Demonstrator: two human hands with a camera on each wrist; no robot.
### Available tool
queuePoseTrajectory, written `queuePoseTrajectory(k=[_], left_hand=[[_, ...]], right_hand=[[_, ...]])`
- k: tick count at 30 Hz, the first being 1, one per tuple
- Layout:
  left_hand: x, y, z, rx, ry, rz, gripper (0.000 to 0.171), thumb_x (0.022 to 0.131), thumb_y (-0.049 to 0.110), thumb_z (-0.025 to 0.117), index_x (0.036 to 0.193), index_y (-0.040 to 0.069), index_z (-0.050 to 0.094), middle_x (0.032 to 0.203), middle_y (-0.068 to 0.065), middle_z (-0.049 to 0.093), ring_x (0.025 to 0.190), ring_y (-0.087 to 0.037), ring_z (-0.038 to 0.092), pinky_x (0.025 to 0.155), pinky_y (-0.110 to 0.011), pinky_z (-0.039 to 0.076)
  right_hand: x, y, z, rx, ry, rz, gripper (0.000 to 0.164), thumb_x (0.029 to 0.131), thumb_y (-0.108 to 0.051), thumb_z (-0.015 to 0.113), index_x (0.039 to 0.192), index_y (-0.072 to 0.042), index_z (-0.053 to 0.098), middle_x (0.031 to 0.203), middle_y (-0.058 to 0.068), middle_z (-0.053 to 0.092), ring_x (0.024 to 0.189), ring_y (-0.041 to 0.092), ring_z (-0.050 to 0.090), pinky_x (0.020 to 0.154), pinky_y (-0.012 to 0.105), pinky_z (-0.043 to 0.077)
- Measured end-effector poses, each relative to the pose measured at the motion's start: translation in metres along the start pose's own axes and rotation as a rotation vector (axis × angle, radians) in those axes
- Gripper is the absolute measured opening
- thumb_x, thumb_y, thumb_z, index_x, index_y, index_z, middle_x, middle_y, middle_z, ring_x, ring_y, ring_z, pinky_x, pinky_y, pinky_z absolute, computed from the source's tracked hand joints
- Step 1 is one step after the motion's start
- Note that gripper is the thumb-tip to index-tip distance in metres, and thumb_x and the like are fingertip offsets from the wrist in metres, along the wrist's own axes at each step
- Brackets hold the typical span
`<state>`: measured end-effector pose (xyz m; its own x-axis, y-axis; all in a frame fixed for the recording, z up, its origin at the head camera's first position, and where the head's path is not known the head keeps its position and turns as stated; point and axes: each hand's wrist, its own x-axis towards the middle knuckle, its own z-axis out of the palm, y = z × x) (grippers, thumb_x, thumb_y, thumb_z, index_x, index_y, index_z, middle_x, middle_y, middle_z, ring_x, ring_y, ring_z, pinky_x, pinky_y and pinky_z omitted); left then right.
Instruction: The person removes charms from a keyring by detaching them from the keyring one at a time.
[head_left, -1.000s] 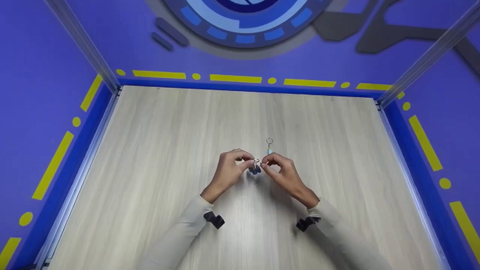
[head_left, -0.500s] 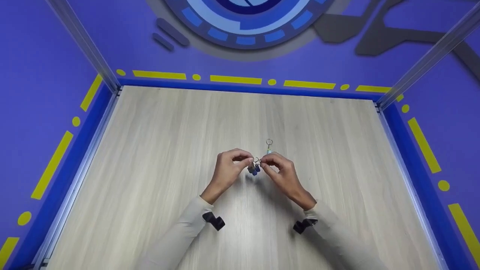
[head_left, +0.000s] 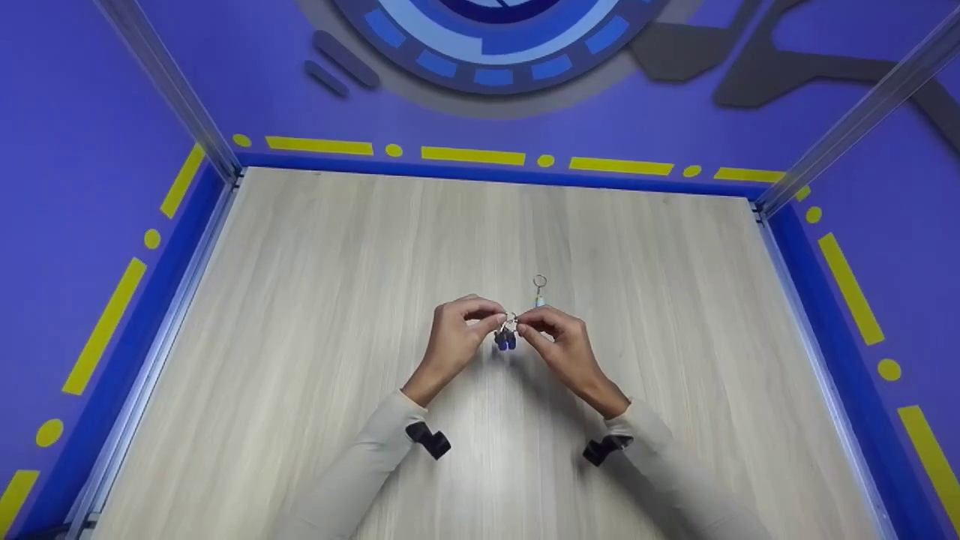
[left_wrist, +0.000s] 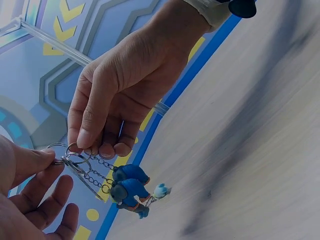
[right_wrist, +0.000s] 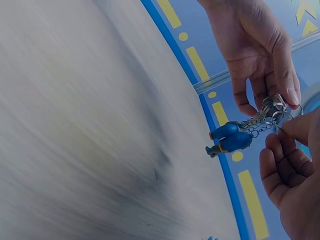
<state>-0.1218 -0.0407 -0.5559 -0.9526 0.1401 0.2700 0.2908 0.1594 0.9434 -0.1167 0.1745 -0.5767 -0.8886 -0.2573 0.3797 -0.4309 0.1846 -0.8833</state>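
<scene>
My left hand [head_left: 456, 330] and right hand [head_left: 562, 345] meet over the middle of the table, each pinching with thumb and fingers at a cluster of linked metal key rings [left_wrist: 75, 157]. From the rings, short chains carry dark blue figure keychains [left_wrist: 131, 187], which dangle below the fingertips. In the right wrist view the same blue figures [right_wrist: 235, 137] hang beside a small metal piece [right_wrist: 274, 106] at the rings. Just beyond my right hand, another keychain [head_left: 539, 300] lies on the table, its ring pointing away and its light-blue end partly hidden by the fingers.
A wood-grain table [head_left: 360, 247] spreads under both hands. Blue panels [head_left: 480, 127] with yellow marks and metal corner posts [head_left: 172, 90] enclose its back and sides. Black wrist cameras [head_left: 429, 440] sit on both sleeves.
My right hand has shifted slightly left, closer to the left hand. The blue figures have swung and turned beneath the rings. The keychain on the table has stayed in place.
</scene>
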Motion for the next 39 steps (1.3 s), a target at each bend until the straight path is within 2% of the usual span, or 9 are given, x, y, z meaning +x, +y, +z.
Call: queuePoseTrajectory(k=[6,12,17,24,27,29,31,35,39], left_hand=[[-0.0010,-0.0006,-0.0009,0.005,-0.013,0.017,0.003,0.096,0.004,0.084,0.099,0.005,0.085,0.094,-0.002,0.081,0.090,-0.019,0.075,0.090,-0.038,0.060],[-0.0013,0.0007,-0.0023,0.017,-0.026,0.044,0.004,0.095,0.002,0.084,0.099,0.003,0.086,0.093,-0.001,0.081,0.090,-0.019,0.075,0.089,-0.036,0.058],[-0.0013,0.0029,-0.0030,0.015,-0.028,0.055,0.005,0.095,0.002,0.085,0.098,0.006,0.087,0.093,-0.001,0.081,0.090,-0.019,0.074,0.087,-0.035,0.058],[-0.0018,0.0068,-0.0009,0.038,-0.037,0.068,0.006,0.094,0.000,0.085,0.096,0.006,0.087,0.089,0.003,0.079,0.084,-0.013,0.071,0.079,-0.028,0.054],[-0.0018,0.0072,0.0016,0.044,-0.034,0.065,0.006,0.094,0.001,0.085,0.097,0.006,0.087,0.090,0.004,0.079,0.085,-0.013,0.071,0.080,-0.030,0.055],[-0.0018,0.0075,0.0031,0.034,-0.022,0.055,0.005,0.095,0.002,0.085,0.098,0.005,0.086,0.092,0.003,0.080,0.087,-0.014,0.072,0.083,-0.034,0.058],[-0.0021,0.0074,0.0039,0.013,-0.005,0.038,0.004,0.095,0.003,0.085,0.099,0.004,0.086,0.093,0.001,0.081,0.089,-0.015,0.073,0.086,-0.037,0.059],[-0.0029,0.0076,0.0044,-0.045,0.015,-0.010,0.004,0.096,0.003,0.084,0.099,0.005,0.086,0.094,-0.003,0.082,0.092,-0.017,0.076,0.089,-0.036,0.060],[-0.0035,0.0083,0.0042,-0.087,0.017,-0.045,0.003,0.097,0.005,0.083,0.099,0.003,0.085,0.093,-0.003,0.082,0.091,-0.017,0.076,0.088,-0.033,0.059]], right_hand=[[-0.0001,-0.0024,-0.0005,0.031,0.015,0.038,0.023,0.100,0.009,0.075,0.122,0.007,0.071,0.098,0.009,0.077,0.090,0.019,0.074,0.083,0.024,0.060],[0.0000,-0.0025,-0.0002,0.036,0.042,0.008,0.026,0.095,0.015,0.076,0.119,0.008,0.070,0.095,0.009,0.078,0.089,0.017,0.074,0.082,0.023,0.060],[0.0009,-0.0023,-0.0017,0.026,0.044,-0.060,0.026,0.092,0.019,0.077,0.115,0.009,0.071,0.094,0.014,0.077,0.087,0.018,0.073,0.081,0.022,0.060],[0.0051,-0.0005,-0.0078,-0.102,-0.006,-0.233,0.024,0.092,0.016,0.079,0.113,0.009,0.071,0.097,0.013,0.078,0.084,0.028,0.075,0.083,0.019,0.059],[0.0060,0.0000,-0.0094,-0.116,-0.002,-0.270,0.026,0.091,0.019,0.078,0.113,0.007,0.072,0.097,0.013,0.077,0.084,0.027,0.075,0.083,0.019,0.059],[0.0057,0.0003,-0.0092,-0.082,-0.001,-0.248,0.028,0.091,0.022,0.076,0.115,0.008,0.071,0.099,0.015,0.076,0.087,0.023,0.074,0.085,0.021,0.060],[0.0046,0.0005,-0.0082,-0.029,0.000,-0.192,0.027,0.094,0.022,0.073,0.117,0.009,0.070,0.103,0.018,0.075,0.092,0.020,0.073,0.087,0.023,0.060],[0.0003,0.0011,-0.0053,0.079,0.001,-0.035,0.017,0.104,0.009,0.069,0.121,0.009,0.070,0.110,0.018,0.074,0.095,0.018,0.072,0.085,0.026,0.060],[-0.0037,0.0045,-0.0018,0.121,-0.026,0.060,0.015,0.109,-0.001,0.067,0.120,0.006,0.073,0.112,0.017,0.075,0.094,0.020,0.072,0.084,0.028,0.061]])
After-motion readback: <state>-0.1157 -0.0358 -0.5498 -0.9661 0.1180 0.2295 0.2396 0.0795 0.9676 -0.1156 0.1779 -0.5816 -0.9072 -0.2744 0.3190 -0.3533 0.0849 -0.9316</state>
